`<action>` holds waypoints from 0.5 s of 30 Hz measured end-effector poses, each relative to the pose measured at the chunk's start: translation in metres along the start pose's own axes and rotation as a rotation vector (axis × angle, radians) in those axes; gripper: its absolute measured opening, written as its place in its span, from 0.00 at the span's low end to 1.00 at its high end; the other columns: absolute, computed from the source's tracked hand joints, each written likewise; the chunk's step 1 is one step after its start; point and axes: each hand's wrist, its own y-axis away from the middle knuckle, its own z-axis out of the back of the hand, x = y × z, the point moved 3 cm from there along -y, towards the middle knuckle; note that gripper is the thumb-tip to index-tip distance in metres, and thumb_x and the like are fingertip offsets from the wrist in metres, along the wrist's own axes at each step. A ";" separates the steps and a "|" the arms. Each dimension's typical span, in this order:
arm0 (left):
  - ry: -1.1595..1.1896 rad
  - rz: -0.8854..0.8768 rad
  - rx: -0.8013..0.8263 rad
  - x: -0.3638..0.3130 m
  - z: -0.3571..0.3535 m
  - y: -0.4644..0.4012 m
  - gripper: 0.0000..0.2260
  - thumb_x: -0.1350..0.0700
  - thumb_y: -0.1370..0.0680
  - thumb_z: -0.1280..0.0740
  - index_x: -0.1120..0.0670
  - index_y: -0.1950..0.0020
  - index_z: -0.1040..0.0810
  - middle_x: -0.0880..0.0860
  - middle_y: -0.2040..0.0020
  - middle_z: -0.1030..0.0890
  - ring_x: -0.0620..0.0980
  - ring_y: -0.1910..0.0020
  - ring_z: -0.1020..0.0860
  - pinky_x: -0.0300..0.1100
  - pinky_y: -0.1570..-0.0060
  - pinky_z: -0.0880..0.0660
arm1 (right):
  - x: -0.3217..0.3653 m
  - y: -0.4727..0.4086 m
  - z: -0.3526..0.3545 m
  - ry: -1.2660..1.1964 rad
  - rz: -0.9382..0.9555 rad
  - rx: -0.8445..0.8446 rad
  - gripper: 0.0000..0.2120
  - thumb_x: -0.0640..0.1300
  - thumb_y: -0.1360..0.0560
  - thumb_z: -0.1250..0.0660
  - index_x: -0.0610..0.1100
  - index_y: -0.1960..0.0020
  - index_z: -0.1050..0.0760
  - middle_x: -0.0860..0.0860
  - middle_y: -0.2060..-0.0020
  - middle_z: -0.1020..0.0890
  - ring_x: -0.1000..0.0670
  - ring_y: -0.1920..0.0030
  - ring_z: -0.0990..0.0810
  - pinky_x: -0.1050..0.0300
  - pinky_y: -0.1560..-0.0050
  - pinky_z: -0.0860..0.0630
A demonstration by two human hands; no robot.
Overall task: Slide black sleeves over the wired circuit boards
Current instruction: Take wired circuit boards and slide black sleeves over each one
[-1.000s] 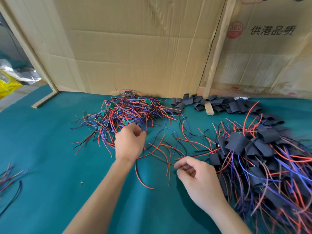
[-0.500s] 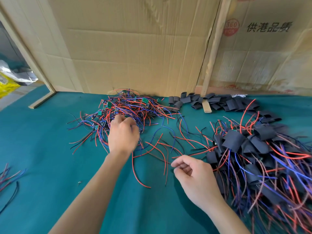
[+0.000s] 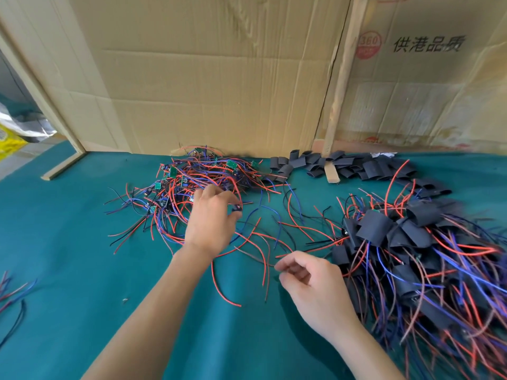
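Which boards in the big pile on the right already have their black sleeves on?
Most of those visible: the right pile shows black sleeves with red and blue wires coming out of them. Boards buried deeper cannot be told.
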 end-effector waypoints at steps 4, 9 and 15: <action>0.421 -0.022 0.016 -0.050 0.009 0.030 0.08 0.63 0.28 0.25 0.50 0.55 0.17 0.45 0.59 0.16 0.41 0.58 0.19 0.29 0.57 0.28 | 0.001 -0.003 0.006 -0.251 -0.068 -0.072 0.09 0.35 0.26 0.28 0.49 0.57 0.17 0.52 0.64 0.15 0.53 0.65 0.20 0.58 0.62 0.25; 0.588 -0.057 0.079 -0.095 -0.005 0.071 0.12 0.63 0.32 0.25 0.49 0.52 0.17 0.43 0.58 0.16 0.39 0.57 0.20 0.32 0.54 0.26 | 0.014 -0.002 0.018 -0.588 -0.054 -0.131 0.06 0.46 0.25 0.30 0.51 0.49 0.16 0.49 0.57 0.13 0.54 0.61 0.19 0.59 0.65 0.24; 0.615 -0.020 0.158 -0.097 0.008 0.069 0.18 0.60 0.33 0.22 0.46 0.48 0.22 0.43 0.63 0.16 0.39 0.61 0.19 0.29 0.60 0.28 | 0.021 -0.002 0.030 -0.654 -0.071 -0.167 0.08 0.37 0.23 0.30 0.45 0.56 0.14 0.45 0.64 0.15 0.50 0.67 0.23 0.60 0.67 0.25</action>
